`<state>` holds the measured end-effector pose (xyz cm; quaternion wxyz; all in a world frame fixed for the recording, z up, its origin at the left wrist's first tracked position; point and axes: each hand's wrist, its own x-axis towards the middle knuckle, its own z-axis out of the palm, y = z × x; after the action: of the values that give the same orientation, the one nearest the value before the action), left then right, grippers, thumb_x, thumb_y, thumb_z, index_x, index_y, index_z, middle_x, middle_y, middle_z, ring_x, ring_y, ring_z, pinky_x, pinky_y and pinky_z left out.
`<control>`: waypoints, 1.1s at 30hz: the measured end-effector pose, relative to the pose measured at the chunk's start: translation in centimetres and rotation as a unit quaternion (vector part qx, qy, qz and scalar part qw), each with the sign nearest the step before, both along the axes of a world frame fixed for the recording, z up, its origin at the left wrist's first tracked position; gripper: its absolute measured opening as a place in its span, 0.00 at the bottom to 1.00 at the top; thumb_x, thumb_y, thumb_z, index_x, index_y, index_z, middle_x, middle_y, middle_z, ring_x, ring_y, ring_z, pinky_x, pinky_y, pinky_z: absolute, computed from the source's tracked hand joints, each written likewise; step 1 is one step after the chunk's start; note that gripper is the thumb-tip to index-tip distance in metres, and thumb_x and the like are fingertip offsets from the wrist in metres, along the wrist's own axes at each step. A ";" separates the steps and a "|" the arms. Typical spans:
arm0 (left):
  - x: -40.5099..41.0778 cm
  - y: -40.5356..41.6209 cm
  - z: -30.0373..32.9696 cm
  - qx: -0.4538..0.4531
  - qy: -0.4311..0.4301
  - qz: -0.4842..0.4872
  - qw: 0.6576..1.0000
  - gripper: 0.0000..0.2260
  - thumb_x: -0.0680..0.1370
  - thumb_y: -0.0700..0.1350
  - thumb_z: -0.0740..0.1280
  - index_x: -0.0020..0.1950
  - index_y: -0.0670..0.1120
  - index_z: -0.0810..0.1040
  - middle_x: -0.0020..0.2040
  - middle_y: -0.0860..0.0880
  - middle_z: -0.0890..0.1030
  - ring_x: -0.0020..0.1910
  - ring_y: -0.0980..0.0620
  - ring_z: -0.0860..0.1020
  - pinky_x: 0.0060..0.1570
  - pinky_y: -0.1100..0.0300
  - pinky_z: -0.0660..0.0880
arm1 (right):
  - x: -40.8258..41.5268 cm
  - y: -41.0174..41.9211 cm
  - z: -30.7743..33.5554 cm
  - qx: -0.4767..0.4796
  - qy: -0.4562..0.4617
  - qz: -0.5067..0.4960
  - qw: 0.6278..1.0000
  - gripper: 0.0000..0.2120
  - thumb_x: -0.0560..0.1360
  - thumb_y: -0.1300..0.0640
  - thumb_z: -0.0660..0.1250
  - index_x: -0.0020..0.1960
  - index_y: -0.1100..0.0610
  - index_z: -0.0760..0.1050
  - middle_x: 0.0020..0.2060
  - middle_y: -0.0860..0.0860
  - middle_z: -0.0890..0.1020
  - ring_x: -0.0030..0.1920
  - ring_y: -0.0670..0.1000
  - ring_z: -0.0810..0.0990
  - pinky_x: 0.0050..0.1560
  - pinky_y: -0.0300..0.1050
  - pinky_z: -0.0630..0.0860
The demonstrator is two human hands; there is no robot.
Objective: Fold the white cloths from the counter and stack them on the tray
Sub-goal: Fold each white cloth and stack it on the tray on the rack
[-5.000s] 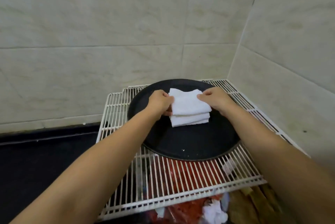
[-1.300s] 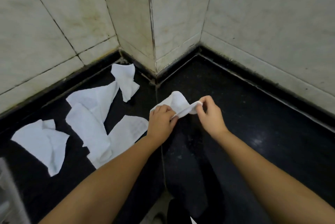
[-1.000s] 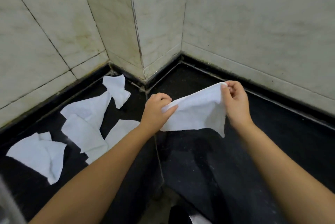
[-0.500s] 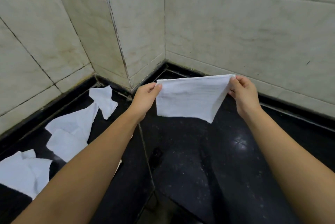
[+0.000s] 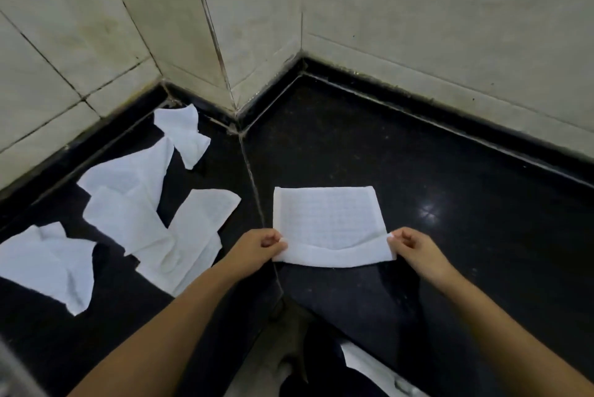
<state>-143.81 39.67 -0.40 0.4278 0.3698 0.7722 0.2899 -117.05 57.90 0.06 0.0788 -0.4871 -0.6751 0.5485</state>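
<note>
Only the head cam here, looking down at a glossy black stone desk (image 5: 450, 171) tucked into a corner of pale cream wall tiles (image 5: 418, 10). Dead centre there's a white waffle-textured square cloth (image 5: 328, 219) lying flat on the desk, with its near edge lifted and curling over a bit. The left hand (image 5: 257, 247) has a pinch grip on the near corner at about 8 o'clock of the cloth, thumb and fingers curled around the edge. The right hand (image 5: 414, 247) does the same at about 4 o'clock, grip clenched on that corner too, so both hands are grasping the same cloth from opposite ends of its near edge. Off at 9 o'clock from it, well apart across a seam in the desk, there's a messy pile of unfolded white cloths (image 5: 154, 213), overlapping each other. One more crumpled white cloth (image 5: 184, 134) sits at 11 o'clock, close to the wall corner, and another rumpled white cloth (image 5: 48, 263) lies out at the far left edge of the view. Both bare forearms come in from 6 o'clock.
</note>
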 end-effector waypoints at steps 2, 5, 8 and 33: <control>-0.5 1.0 0.3 0.008 0.031 0.028 0.999 0.09 0.78 0.46 0.66 0.39 0.45 0.78 0.37 0.51 0.80 0.40 0.56 0.78 0.43 0.63 0.71 | -1.2 1.3 0.3 0.025 -0.010 -0.009 1.000 0.06 0.78 0.58 0.64 0.43 0.57 0.77 0.38 0.53 0.83 0.40 0.49 0.79 0.42 0.42 0.73; -1.7 3.6 0.7 0.012 0.091 0.083 0.992 0.09 0.78 0.47 0.65 0.40 0.45 0.77 0.38 0.48 0.78 0.39 0.54 0.75 0.41 0.61 0.70 | -3.9 3.7 0.8 0.075 -0.032 -0.028 0.996 0.06 0.78 0.56 0.63 0.44 0.56 0.76 0.41 0.53 0.82 0.42 0.51 0.78 0.44 0.45 0.74; -3.1 6.1 0.5 0.013 0.130 0.118 0.984 0.08 0.79 0.47 0.64 0.45 0.43 0.78 0.39 0.48 0.78 0.40 0.52 0.75 0.40 0.60 0.69 | -6.6 5.5 0.9 0.107 -0.061 -0.031 0.992 0.07 0.78 0.56 0.61 0.47 0.57 0.75 0.42 0.52 0.80 0.43 0.50 0.76 0.41 0.40 0.72; 6.0 21.6 1.0 0.048 0.425 -0.540 0.725 0.16 0.76 0.36 0.60 0.64 0.46 0.72 0.71 0.46 0.64 0.72 0.48 0.60 0.72 0.51 0.57 | -6.0 2.1 0.0 0.184 -0.343 0.061 0.919 0.13 0.78 0.51 0.58 0.57 0.58 0.73 0.55 0.55 0.75 0.58 0.56 0.73 0.57 0.50 0.68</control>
<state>-137.78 61.31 0.61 0.1201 0.8287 0.5282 -0.1406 -123.05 59.98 0.05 -0.1033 -0.5803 -0.7780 0.2174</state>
